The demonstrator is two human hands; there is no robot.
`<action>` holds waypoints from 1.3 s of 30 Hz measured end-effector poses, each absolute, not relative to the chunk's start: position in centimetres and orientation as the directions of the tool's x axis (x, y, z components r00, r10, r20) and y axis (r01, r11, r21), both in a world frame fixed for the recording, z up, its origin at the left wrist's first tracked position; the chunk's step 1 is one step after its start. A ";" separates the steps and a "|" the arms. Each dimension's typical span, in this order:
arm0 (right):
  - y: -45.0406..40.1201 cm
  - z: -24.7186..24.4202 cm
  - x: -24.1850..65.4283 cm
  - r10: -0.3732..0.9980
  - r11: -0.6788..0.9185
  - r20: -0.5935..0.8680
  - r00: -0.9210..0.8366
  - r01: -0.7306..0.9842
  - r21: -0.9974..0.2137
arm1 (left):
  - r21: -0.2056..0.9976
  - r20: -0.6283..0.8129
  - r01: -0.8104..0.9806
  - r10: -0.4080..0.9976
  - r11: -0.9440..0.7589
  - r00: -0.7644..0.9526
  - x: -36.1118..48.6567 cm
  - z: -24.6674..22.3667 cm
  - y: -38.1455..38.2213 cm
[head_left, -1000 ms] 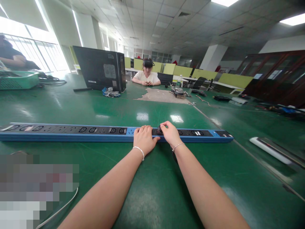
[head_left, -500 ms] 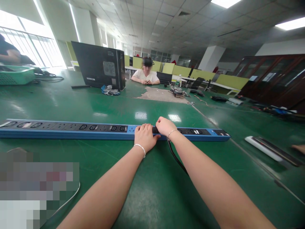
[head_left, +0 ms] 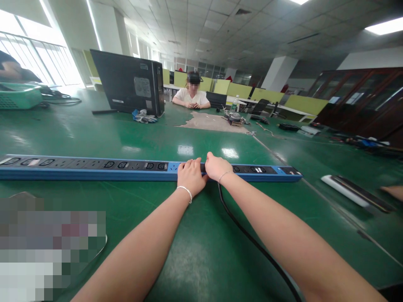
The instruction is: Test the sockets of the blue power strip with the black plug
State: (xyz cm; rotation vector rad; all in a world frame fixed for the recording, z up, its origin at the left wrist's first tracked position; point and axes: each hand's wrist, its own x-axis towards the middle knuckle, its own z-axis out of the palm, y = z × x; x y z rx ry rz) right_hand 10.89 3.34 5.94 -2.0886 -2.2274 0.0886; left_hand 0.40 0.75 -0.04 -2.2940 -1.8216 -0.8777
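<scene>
A long blue power strip (head_left: 94, 175) with a black face and rows of sockets lies across the green table before me. My left hand (head_left: 190, 175) grips it near its middle, fingers over the top and thumb along the front side. Right beside it, my right hand (head_left: 218, 168) is closed round a black plug (head_left: 203, 168) at the sockets. Most of the plug is hidden by my fingers, so I cannot tell how deep it sits. Its black power cord (head_left: 245, 233) hangs from under my right hand and curves towards me, below my right forearm.
A black computer tower (head_left: 126, 84) stands at the back left, with gloves (head_left: 144, 116) beside it. A green basket (head_left: 19, 96) sits far left. One person (head_left: 191, 96) sits opposite. A white-and-black slim object (head_left: 349, 191) lies right. A pixelated patch covers the lower left.
The view has shifted slightly. More of the black cord now shows below my right forearm. Both hands stay at the same place on the strip, the right still round the plug.
</scene>
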 end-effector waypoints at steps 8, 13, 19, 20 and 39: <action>5.2 7.8 12.4 0.948 0.146 -0.242 -0.208 0.957 -0.250 | 0.288 0.477 0.876 0.851 -0.388 0.219 1.1 0.5 0.1; 5.1 6.9 12.8 0.952 0.188 -0.173 -0.252 0.930 -0.316 | 0.275 0.469 0.878 0.852 -0.392 0.234 1.2 0.7 0.1; 4.4 6.3 12.0 0.965 0.260 0.036 -0.258 0.944 -0.203 | 0.316 0.481 0.868 0.853 -0.384 0.202 1.0 0.4 0.4; 4.5 6.4 11.9 0.964 0.261 0.010 -0.264 0.942 -0.212 | 0.317 0.488 0.866 0.850 -0.387 0.201 0.9 0.3 0.4; 3.3 0.7 17.5 0.791 0.291 0.600 -0.124 0.938 -0.190 | 0.402 0.401 0.853 0.901 -0.334 0.163 0.9 1.2 0.4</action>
